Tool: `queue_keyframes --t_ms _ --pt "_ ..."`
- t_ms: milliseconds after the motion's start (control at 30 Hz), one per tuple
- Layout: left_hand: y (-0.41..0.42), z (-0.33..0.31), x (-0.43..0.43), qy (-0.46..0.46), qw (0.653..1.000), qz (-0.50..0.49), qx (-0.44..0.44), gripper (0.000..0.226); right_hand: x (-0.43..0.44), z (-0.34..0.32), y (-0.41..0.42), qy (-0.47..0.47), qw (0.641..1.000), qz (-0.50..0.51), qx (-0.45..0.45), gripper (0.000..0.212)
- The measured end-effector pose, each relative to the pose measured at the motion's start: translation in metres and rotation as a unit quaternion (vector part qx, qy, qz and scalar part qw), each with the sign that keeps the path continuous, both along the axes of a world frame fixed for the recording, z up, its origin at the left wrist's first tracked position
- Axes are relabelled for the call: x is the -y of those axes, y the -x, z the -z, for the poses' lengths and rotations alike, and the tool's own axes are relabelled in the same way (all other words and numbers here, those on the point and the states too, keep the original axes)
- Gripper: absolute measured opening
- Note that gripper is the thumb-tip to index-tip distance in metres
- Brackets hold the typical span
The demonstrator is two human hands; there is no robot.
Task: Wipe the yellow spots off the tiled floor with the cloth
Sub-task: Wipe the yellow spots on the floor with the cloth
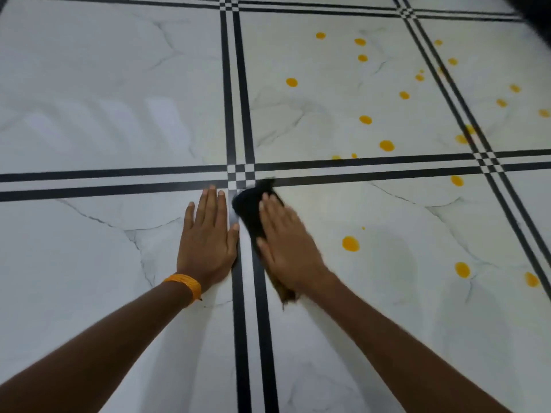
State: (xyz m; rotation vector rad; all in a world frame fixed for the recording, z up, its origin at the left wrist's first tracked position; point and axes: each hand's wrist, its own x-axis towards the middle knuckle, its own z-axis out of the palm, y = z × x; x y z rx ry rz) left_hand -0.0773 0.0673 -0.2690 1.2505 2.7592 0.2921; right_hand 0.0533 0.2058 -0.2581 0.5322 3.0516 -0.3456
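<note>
A dark cloth [252,208] lies on the white marble-look tiled floor [104,84], beside the crossing of black tile lines. My right hand [287,245] presses flat on top of it, fingers spread; the hand is blurred. My left hand [207,241] rests flat on the tile just left of the cloth, fingers apart, holding nothing, with an orange band on its wrist. Several yellow spots [350,243] dot the tiles to the right of the cloth, and several more yellow spots [386,145] lie on the far right tile.
Double black lines [119,186] divide the floor into large tiles. The tiles on the left show no spots. A dark object [536,7] sits at the top right corner.
</note>
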Motion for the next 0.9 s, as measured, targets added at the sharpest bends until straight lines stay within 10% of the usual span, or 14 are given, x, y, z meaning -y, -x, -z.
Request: queue_keyframes --t_ms 267,467,633,900 --pt "0.002 0.003 -0.002 -0.011 1.0 0.015 -0.002 0.068 -0.098 -0.001 -0.072 -0.025 0.958 0.285 -0.019 0.076" --pt "0.008 -0.008 -0.05 -0.027 0.998 0.056 -0.006 0.07 -0.031 0.001 -0.138 -0.027 0.99 0.14 -0.014 0.068" --pt "-0.028 0.005 -0.103 -0.017 0.996 0.08 0.017 0.074 -0.12 0.003 -0.101 -0.033 0.936 0.351 -0.021 0.079" --pt "-0.027 0.008 -0.099 -0.023 0.997 0.08 0.007 0.071 -0.053 -0.002 -0.178 -0.031 0.99 0.138 -0.021 0.068"
